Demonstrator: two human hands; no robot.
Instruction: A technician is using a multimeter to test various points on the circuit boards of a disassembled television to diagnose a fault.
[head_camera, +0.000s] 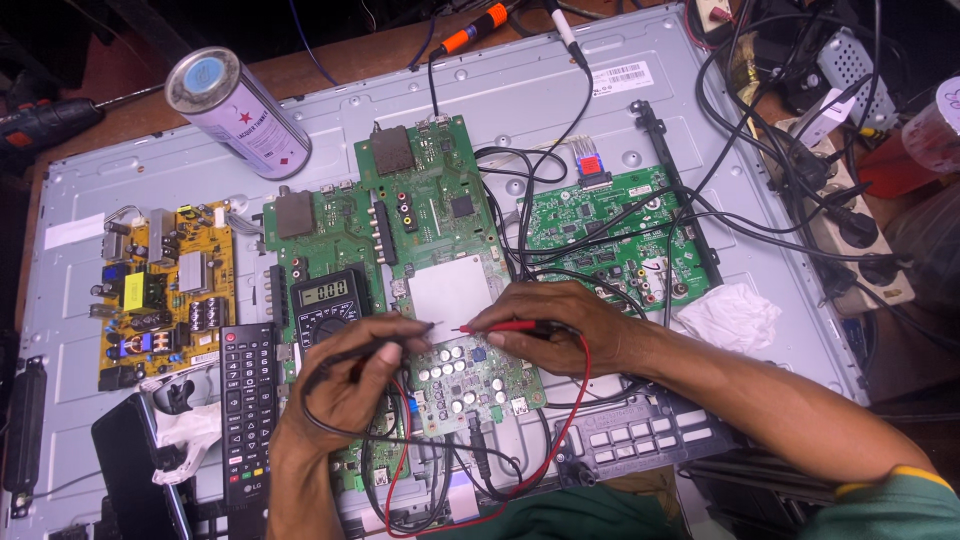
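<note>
Near the panel's (120, 170) front edge, small board (470, 385) under both hands, left hand (350, 390) fingers clamped on black probe (385, 342), right hand (560, 325) fingers pinching red probe (497, 327), tips nearly meeting above board, multimeter (330, 305) just left.

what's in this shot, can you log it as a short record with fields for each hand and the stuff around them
left hand: left hand holds a black probe, tip toward the small board
right hand: right hand holds a red probe, tip near the black one
under the probes: small green circuit board with round silver capacitors
meter: multimeter, display lit, just left of the hands
nearby: remote control, yellow power board, spray can
surface: grey metal panel
</note>
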